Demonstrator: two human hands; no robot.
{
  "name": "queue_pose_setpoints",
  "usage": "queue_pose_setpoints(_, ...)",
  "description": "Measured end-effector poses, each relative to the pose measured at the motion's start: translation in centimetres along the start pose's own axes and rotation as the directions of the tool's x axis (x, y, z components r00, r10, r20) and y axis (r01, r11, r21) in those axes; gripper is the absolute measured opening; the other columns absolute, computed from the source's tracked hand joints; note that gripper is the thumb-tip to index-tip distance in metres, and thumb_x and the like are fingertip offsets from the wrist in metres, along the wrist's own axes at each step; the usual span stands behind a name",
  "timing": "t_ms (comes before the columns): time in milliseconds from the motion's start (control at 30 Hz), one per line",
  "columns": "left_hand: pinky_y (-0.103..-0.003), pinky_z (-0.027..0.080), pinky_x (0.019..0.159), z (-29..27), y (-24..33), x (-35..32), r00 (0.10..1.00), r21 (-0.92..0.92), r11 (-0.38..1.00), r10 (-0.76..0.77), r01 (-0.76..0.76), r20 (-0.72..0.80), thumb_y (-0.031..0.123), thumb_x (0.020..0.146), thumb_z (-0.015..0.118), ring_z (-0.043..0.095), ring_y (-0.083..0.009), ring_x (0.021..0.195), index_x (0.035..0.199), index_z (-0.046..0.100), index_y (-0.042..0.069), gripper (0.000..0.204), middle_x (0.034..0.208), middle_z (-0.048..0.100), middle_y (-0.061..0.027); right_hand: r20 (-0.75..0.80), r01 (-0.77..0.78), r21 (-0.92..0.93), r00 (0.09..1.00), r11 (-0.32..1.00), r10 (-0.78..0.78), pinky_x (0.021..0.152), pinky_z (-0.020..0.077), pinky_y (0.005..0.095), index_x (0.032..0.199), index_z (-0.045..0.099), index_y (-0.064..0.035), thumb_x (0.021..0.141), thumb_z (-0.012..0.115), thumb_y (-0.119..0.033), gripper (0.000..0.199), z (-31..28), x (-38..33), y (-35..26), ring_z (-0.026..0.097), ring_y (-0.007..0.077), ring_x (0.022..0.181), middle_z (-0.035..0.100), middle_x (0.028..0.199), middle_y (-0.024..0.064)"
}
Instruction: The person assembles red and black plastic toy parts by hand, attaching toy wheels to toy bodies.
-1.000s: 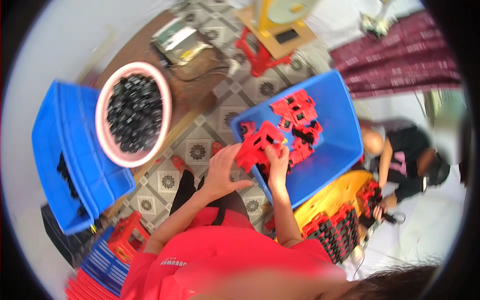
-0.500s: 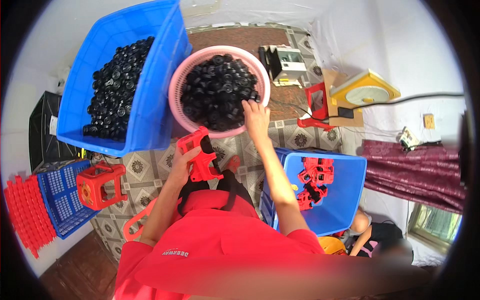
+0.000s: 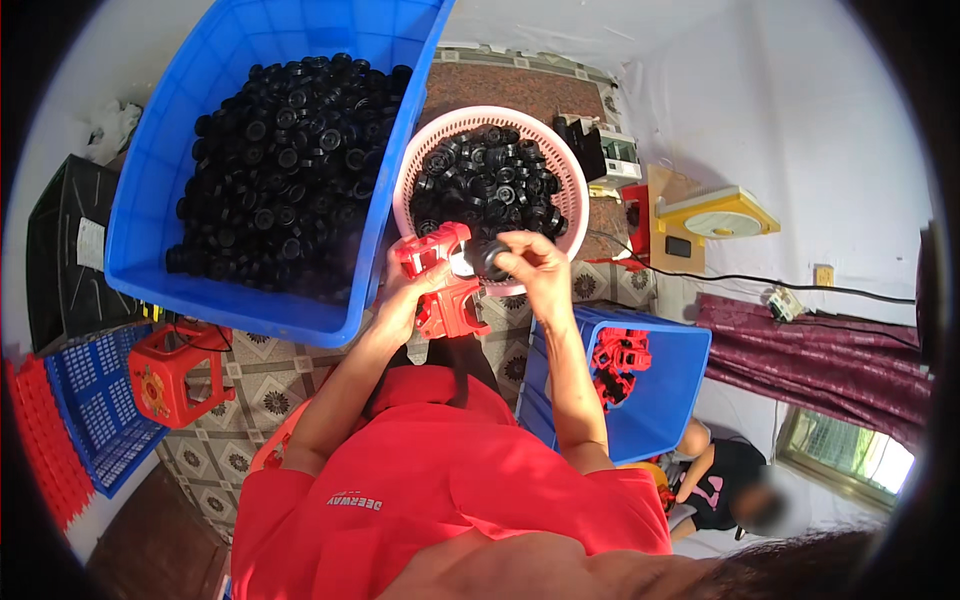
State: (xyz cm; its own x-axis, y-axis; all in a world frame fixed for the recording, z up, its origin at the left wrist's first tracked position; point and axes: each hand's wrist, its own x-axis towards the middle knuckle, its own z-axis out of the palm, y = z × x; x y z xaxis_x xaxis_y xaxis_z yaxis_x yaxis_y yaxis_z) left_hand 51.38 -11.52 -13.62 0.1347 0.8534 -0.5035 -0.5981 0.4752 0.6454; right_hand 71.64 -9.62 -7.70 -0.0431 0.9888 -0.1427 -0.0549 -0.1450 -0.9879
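Observation:
My left hand (image 3: pixel 405 300) grips a red plastic toy body (image 3: pixel 445 285), held up in front of me over the patterned floor. Against its upper right side my right hand (image 3: pixel 535 268) pinches a small black wheel (image 3: pixel 490 260). Just beyond both hands stands a pink round basket (image 3: pixel 430 150) filled with many black wheels. Left of it a large blue tub (image 3: pixel 160 170) holds a heap of the same black wheels.
A smaller blue bin (image 3: pixel 680 390) with red toy parts sits at my right. A red stool (image 3: pixel 165 375), a blue crate (image 3: pixel 90 410) and red trays (image 3: pixel 35 440) lie at the lower left. Another person (image 3: pixel 725 480) sits at the lower right. A yellow scale (image 3: pixel 715 212) stands by the wall.
My view swung from the blue bin of red parts to the wheel basket. My right hand left the basket with a black wheel and brought it to the red body.

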Motion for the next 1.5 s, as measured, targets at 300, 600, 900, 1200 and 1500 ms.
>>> queue_pose_setpoints(300,-0.042,0.036,0.109,-1.9,0.4,-0.1,0.963,-0.010,0.992,-0.116,0.122,0.243,0.017,0.081,0.079,0.046,-0.0243,0.127,0.150,0.013,0.010,0.096,0.137,0.046,-0.0104,0.155,-0.200,0.055,0.970,0.978,0.190,0.104,0.0394,0.0354,0.144,0.037,-0.0057,0.082,0.074,-0.020,0.074,2.2,-0.5,1.9,0.051,0.0235,0.121,0.047,0.137,0.0131)
queue_pose_setpoints(600,-0.041,0.044,0.103,2.4,-0.9,-2.1,0.988,0.114,0.983,0.138,-0.146,0.070,0.004,0.073,0.082,0.050,-0.0247,0.124,0.150,0.005,0.013,0.109,0.136,0.044,-0.0137,0.191,-0.185,0.312,0.973,0.932,0.130,0.104,0.0389,0.0326,0.147,0.033,-0.0042,0.081,0.071,-0.017,0.078,2.9,-1.1,4.3,0.051,0.0205,0.121,0.052,0.135,0.0127)
queue_pose_setpoints(900,-0.037,0.047,0.100,3.7,-4.4,1.2,0.957,0.292,0.938,0.241,-0.187,-0.162,0.007,0.071,0.081,0.051,-0.0228,0.120,0.144,0.020,0.008,0.095,0.132,0.045,-0.0141,0.545,-0.254,0.210,0.832,0.944,0.102,0.098,0.0436,0.0315,0.143,0.041,-0.0043,0.092,0.062,-0.026,0.058,-3.1,4.9,7.3,0.056,0.0177,0.112,0.058,0.125,0.0119)
queue_pose_setpoints(1200,-0.035,0.056,0.086,5.3,-2.8,2.8,0.983,-0.211,0.977,-0.003,-0.036,-0.182,0.011,0.084,0.072,0.064,-0.0183,0.099,0.125,0.053,0.006,0.046,0.113,0.063,-0.0080,0.472,0.507,-0.828,0.861,0.237,-0.192,0.092,0.0464,0.0411,0.113,0.067,-0.0089,0.080,0.070,-0.018,0.034,-10.0,18.7,15.4,0.055,0.0318,0.113,0.056,0.131,0.0121)
queue_pose_setpoints(1500,-0.038,0.057,0.086,6.3,-1.0,4.9,0.965,-0.157,0.966,0.173,-0.206,-0.198,0.008,0.082,0.074,0.064,-0.0222,0.102,0.131,0.042,0.007,0.059,0.117,0.059,-0.0114,0.044,0.037,-0.072,0.998,0.997,-0.033,0.068,0.0520,0.0290,0.110,0.064,0.0022,0.089,0.068,-0.010,0.024,-9.7,13.1,9.9,0.065,0.0169,0.075,0.070,0.092,0.0090)
